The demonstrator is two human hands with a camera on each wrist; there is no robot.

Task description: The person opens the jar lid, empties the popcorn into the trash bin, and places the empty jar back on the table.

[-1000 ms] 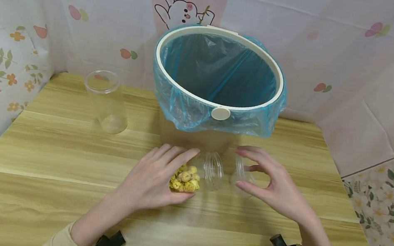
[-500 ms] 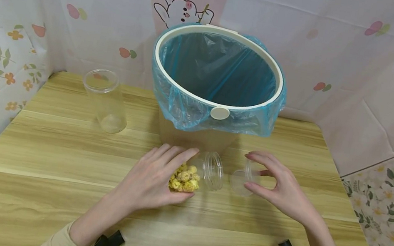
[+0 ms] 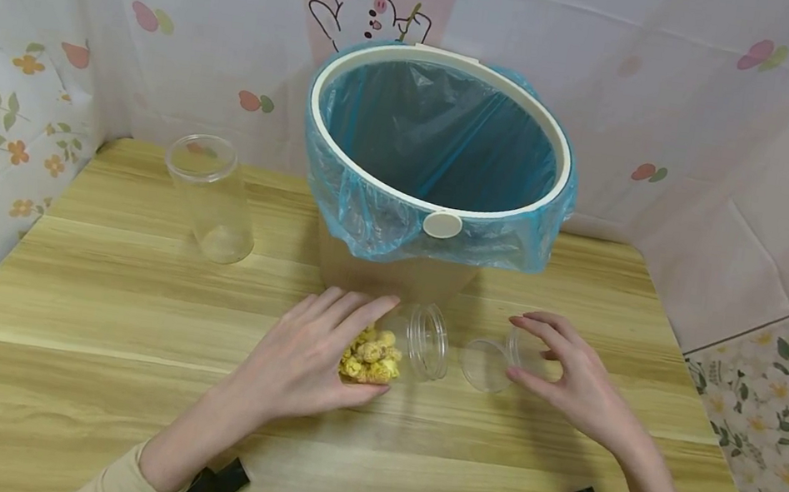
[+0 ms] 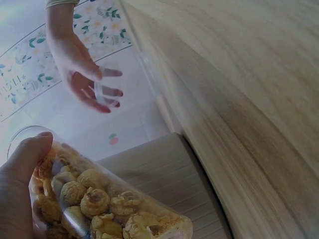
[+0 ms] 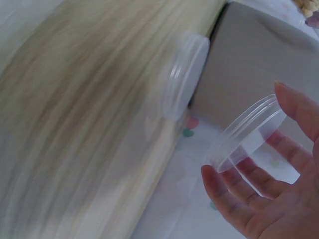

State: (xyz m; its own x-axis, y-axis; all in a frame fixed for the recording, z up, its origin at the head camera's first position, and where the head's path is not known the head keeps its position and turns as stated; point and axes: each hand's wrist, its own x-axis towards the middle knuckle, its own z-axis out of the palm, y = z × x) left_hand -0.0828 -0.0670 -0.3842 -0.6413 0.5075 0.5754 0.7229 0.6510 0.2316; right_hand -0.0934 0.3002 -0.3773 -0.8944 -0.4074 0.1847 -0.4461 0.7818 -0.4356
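A clear plastic jar (image 4: 119,184) of yellow popcorn (image 3: 371,355) lies tipped on its side, its uncapped threaded mouth facing right. My left hand (image 3: 307,356) grips the jar's body from the left, covering its base end in the head view. My right hand (image 3: 580,381) holds a clear round lid (image 5: 251,130) on edge by its rim, between thumb and fingers. A second clear lid (image 3: 486,366) lies on the wooden table between the jar's mouth and my right hand; the right wrist view also has this lid (image 5: 188,77).
Behind my hands stands a cream bin (image 3: 390,275) lined with a blue bag (image 3: 382,227). An upright clear jar (image 3: 215,200) with no lid stands on the table (image 3: 128,309) at the left back. Patterned cloth (image 3: 189,41) hangs behind and at the sides.
My right hand has moved to the right with its lid, away from the jar's mouth, uncovering more of the lid on the table. My left hand and the popcorn jar stay in place.
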